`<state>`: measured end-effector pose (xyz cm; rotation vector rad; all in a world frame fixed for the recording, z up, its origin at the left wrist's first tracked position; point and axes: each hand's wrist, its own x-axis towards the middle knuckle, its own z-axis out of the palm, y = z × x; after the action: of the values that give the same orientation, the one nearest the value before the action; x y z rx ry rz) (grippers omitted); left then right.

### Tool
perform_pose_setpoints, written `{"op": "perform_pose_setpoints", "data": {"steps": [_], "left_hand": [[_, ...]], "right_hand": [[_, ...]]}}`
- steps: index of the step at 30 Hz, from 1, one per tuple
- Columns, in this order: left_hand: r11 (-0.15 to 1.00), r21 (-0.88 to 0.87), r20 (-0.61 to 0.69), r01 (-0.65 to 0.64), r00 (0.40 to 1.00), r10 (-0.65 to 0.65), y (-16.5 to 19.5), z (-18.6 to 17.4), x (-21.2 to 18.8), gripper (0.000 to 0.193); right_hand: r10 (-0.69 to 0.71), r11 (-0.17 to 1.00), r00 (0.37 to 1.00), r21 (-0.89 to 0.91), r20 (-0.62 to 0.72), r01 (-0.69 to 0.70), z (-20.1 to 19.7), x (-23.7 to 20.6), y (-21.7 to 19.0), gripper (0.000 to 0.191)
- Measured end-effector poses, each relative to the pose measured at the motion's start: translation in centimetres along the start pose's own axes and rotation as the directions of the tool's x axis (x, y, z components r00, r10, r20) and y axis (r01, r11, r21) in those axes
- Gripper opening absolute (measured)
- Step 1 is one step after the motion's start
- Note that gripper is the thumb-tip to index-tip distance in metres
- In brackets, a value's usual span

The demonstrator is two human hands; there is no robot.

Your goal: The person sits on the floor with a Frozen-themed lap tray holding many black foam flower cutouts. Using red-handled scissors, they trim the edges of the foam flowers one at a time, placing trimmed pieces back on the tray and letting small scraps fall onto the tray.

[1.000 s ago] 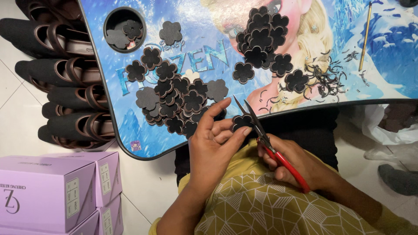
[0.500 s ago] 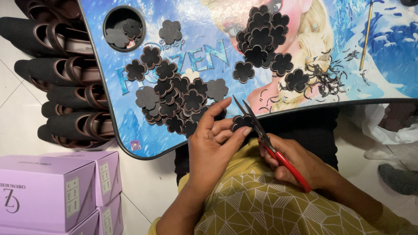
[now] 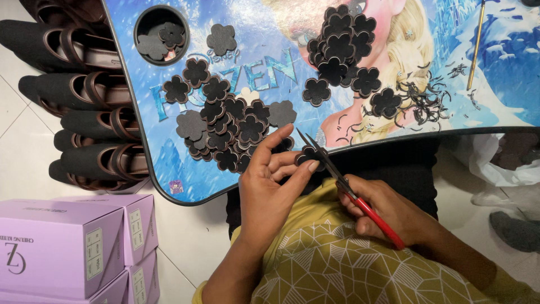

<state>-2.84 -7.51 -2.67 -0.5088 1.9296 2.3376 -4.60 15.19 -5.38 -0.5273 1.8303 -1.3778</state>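
Note:
My left hand [image 3: 269, 186] pinches a small black flower-shaped piece [image 3: 310, 154] just below the near edge of a blue cartoon-printed table [image 3: 169, 169]. My right hand [image 3: 388, 211] grips red-handled scissors [image 3: 349, 188], whose dark blades are parted around the flower's edge. A heap of several black flower pieces [image 3: 228, 126] lies on the table just above my left hand. A second heap of flowers [image 3: 340, 48] sits farther up, right of centre. Thin black trimmings [image 3: 430, 101] are scattered to the right of it.
A round cup hole [image 3: 161, 35] in the table holds a few flower pieces. Dark shoes [image 3: 93, 90] line the floor at left. Purple boxes [image 3: 67, 247] are stacked at bottom left. A thin yellow stick [image 3: 477, 45] lies at upper right. White plastic [image 3: 495, 163] lies at right.
The hands, scissors and flower piece have barely shifted; the flower piece stays between the blades.

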Motion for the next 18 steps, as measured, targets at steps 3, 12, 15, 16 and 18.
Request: {"op": "perform_pose_setpoints", "data": {"steps": [3,12,15,16,18], "left_hand": [[1.0,0.011,-0.011,0.003,1.0,-0.003,0.0,-0.1,0.1,0.064],[1.0,0.007,-0.035,-0.011,0.999,0.012,-0.3,-0.2,0.1,0.064],[1.0,-0.016,-0.024,-0.016,1.0,0.016,-0.7,0.1,0.1,0.061],[1.0,-0.026,-0.018,-0.013,1.0,0.013,-0.8,0.2,0.0,0.06],[0.999,-0.047,0.026,0.001,1.0,0.0,-1.1,0.6,0.0,0.052]], "right_hand": [[0.005,1.0,1.0,0.005,0.003,-0.005,0.0,0.1,0.0,0.09],[0.034,0.999,0.999,0.004,0.01,-0.034,0.0,0.1,0.2,0.091],[0.023,1.0,1.0,0.008,-0.002,-0.023,0.2,0.1,0.1,0.092],[0.017,1.0,1.0,0.012,-0.006,-0.017,0.2,0.1,0.0,0.093],[-0.016,0.998,1.0,0.057,-0.012,0.017,0.4,0.1,-0.1,0.096]]}}
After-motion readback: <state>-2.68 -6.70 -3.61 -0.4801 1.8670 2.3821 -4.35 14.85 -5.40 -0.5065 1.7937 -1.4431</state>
